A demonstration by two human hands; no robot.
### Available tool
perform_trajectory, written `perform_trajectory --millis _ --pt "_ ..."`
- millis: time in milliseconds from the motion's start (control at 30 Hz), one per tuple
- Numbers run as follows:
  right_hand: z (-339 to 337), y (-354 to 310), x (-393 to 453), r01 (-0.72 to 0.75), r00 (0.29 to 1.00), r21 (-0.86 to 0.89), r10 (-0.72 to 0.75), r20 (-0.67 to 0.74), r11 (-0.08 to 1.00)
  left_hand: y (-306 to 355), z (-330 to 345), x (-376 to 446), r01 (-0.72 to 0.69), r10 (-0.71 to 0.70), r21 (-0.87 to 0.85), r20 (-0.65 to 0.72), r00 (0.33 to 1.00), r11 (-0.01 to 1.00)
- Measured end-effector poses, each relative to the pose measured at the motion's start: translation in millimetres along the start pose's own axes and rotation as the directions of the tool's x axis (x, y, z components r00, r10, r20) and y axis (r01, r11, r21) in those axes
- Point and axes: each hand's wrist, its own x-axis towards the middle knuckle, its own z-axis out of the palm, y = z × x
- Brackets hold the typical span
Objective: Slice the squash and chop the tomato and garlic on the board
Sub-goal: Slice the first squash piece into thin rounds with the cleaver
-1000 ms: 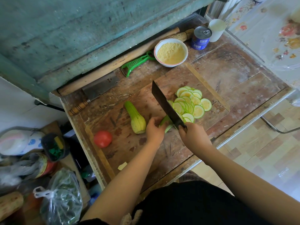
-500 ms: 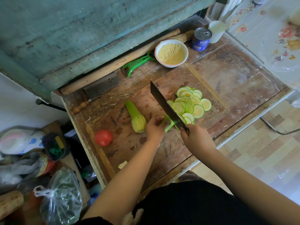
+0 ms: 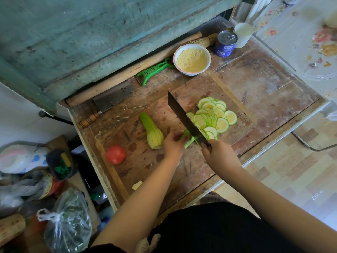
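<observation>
My right hand (image 3: 219, 156) grips the handle of a dark cleaver (image 3: 184, 116), whose blade stands across the wooden board (image 3: 182, 167). My left hand (image 3: 173, 144) holds the short green end of a squash (image 3: 188, 140) against the blade's left side. Several thin round squash slices (image 3: 213, 116) lie fanned out to the right of the blade. A second squash half (image 3: 153, 133) lies left of my left hand. A red tomato (image 3: 115, 154) sits near the board's left edge. A pale garlic piece (image 3: 137, 185) lies at the board's near left.
A second cleaver (image 3: 109, 103), a long rolling pin (image 3: 131, 70) and a green peeler (image 3: 152, 71) lie at the back. A bowl of yellow meal (image 3: 191, 59), a blue can (image 3: 225, 43) and a white cup (image 3: 242, 34) stand back right. Bags and jars crowd the floor left.
The cleaver has shifted slightly toward me along the squash end, and my left hand has stayed on the green end. The rest lies as before.
</observation>
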Motion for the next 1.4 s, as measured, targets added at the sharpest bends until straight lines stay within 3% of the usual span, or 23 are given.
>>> perform_trajectory --millis 1400 --pt "6.6 -1.7 24.5 -0.012 0.995 -0.057 0.018 0.096 0.998 -4.2 6.0 6.8 -0.006 0.006 -0.004 -0.081 0.997 1.0"
